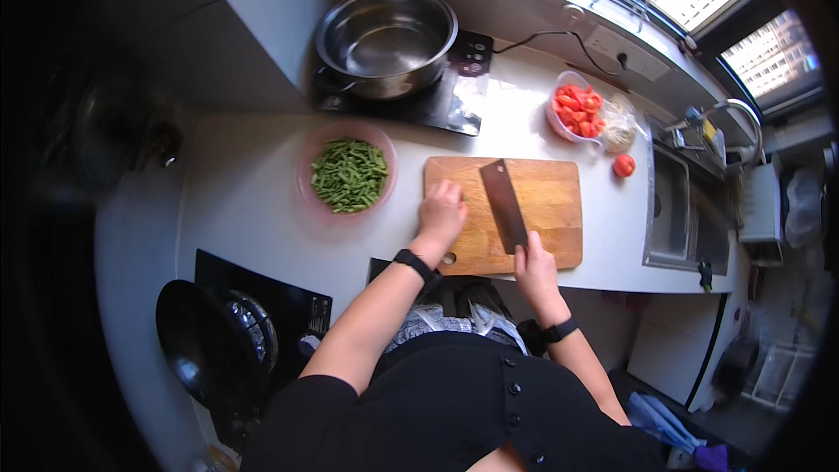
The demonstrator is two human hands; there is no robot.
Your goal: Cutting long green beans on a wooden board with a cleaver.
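My right hand (539, 270) grips the handle of a Chinese cleaver (503, 204), whose broad blade lies over the wooden cutting board (550, 210) and points away from me. Over the board's left side, my left hand (443, 211) is curled with its fingers bent inward. A small green bit (465, 198) shows at those fingertips; whether it is held or lies on the board is unclear. Left of the board, a pink translucent bowl (392, 170) holds many cut green bean pieces (349, 176).
A steel pot (393, 82) sits on an induction cooker (464, 101) behind. Cut tomatoes (578, 110) fill a container beside a plastic bag (619, 124); one whole tomato (624, 165) lies near the sink (670, 210). A black wok (203, 341) stands at lower left.
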